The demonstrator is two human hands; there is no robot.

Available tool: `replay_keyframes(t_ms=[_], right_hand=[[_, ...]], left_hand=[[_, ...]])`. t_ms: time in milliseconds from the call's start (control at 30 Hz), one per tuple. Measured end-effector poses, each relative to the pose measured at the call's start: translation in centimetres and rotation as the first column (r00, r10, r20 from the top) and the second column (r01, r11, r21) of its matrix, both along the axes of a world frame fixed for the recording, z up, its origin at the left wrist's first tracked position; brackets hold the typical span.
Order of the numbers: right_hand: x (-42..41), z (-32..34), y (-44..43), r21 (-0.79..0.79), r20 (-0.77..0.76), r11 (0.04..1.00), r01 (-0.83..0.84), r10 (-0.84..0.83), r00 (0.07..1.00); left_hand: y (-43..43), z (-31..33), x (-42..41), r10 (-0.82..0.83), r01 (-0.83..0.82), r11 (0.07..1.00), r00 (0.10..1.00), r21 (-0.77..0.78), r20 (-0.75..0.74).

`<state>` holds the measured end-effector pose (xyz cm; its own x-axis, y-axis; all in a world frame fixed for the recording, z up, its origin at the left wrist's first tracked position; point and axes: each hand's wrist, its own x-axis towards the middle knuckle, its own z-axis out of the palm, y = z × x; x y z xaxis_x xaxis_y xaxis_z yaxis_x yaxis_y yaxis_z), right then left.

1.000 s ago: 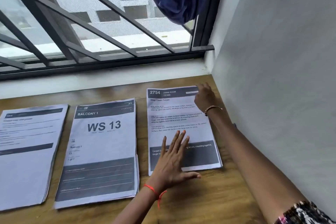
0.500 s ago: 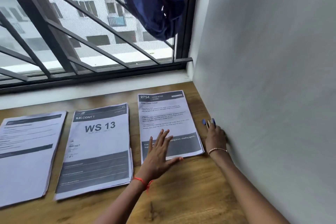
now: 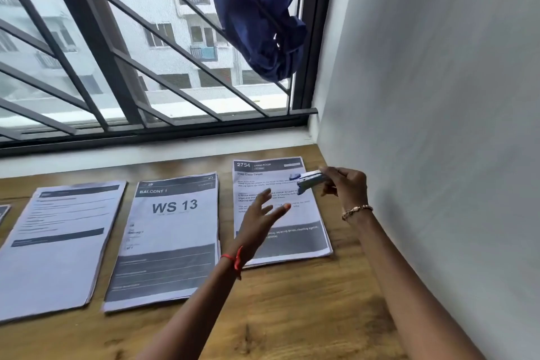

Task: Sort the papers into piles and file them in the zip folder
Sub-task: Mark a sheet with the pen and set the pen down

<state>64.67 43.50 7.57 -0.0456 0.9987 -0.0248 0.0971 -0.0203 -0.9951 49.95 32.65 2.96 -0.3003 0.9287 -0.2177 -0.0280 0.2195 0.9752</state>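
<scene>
Three paper piles lie side by side on the wooden table [image 3: 292,310]. The right pile [image 3: 309,222] is headed "2754 Living Room". The middle pile [image 3: 172,239] reads "Balcony 1, WS 13". The left pile [image 3: 55,245] has small text lines. My right hand [image 3: 346,187] holds a small blue and silver stapler [image 3: 310,180] in the air above the right pile's top corner. My left hand [image 3: 261,215] hovers over the same pile with fingers spread and relaxed, holding nothing. No zip folder is in view.
A grey wall [image 3: 438,155] runs close along the table's right side. A barred window [image 3: 131,67] stands behind the table, with a dark blue cloth [image 3: 260,14] hanging from it. The corner of another sheet [image 3: 3,212] shows at the far left edge.
My right hand went from the pile's top corner to the wall side, picked up the stapler and raised it over the pile. My left hand lifted off the paper.
</scene>
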Motion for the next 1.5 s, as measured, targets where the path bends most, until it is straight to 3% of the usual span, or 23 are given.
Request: replay_keyframes(t_ms=[67, 200, 367, 567, 733, 867, 1000, 1100, 1167, 1233, 1400, 1500], right_hand=[[-0.9, 0.8, -0.2, 0.000, -0.036, 0.998, -0.068, 0.068, 0.997], [-2.8, 0.9, 0.1, 0.033, 0.066, 0.994, -0.102, 0.100, 0.993], [-4.8, 0.9, 0.5, -0.033, 0.051, 0.977, -0.211, 0.212, 0.976], [-5.9, -1.0, 1.9, -0.168, -0.145, 0.799, -0.577, 0.559, 0.817], [-6.9, -2.9, 4.1, -0.212, -0.364, 0.650, -0.730, 0.640, 0.676], [-9.2, -5.3, 6.3, -0.215, -0.457, 0.616, -0.758, 0.623, 0.635], [-12.1, -7.5, 8.6, -0.223, -0.513, 0.659, -0.718, 0.547, 0.661], [-14.1, -9.1, 10.3, -0.240, -0.550, 0.669, -0.704, 0.504, 0.666], [-15.1, -10.1, 11.0, -0.255, -0.575, 0.657, -0.709, 0.487, 0.658], [-15.9, -11.3, 11.3, -0.277, -0.569, 0.652, -0.706, 0.481, 0.667], [-16.4, -13.1, 11.5, -0.306, -0.605, 0.632, -0.712, 0.449, 0.658], [-16.3, -13.6, 11.6, -0.298, -0.621, 0.622, -0.725, 0.451, 0.641]], left_hand=[[0.2, 1.0, -0.3, -0.022, 0.017, 0.999, 0.991, 0.036, 0.133], [0.4, 2.3, -0.7, -0.070, 0.037, 0.994, 0.939, 0.103, 0.336], [0.6, 1.8, -1.6, -0.014, -0.043, 0.992, 0.893, 0.117, 0.450], [2.0, 1.4, -3.2, 0.027, -0.082, 0.994, 0.817, 0.070, 0.575], [3.6, 0.6, -5.6, 0.078, -0.095, 0.995, 0.798, -0.003, 0.597], [5.1, 0.0, -7.4, 0.108, -0.106, 0.994, 0.846, -0.033, 0.522], [7.2, -0.4, -9.0, 0.238, -0.229, 0.971, 0.950, -0.067, 0.200], [9.3, -1.7, -10.6, 0.400, -0.400, 0.899, 0.916, -0.179, -0.038], [10.5, -3.0, -11.4, 0.379, -0.437, 0.861, 0.892, -0.260, -0.244], [11.6, -3.7, -11.9, 0.355, -0.463, 0.840, 0.863, -0.283, -0.358], [13.4, -3.9, -12.0, 0.306, -0.478, 0.825, 0.826, -0.301, -0.473], [14.1, -3.5, -11.9, 0.275, -0.451, 0.818, 0.852, -0.358, -0.445]])
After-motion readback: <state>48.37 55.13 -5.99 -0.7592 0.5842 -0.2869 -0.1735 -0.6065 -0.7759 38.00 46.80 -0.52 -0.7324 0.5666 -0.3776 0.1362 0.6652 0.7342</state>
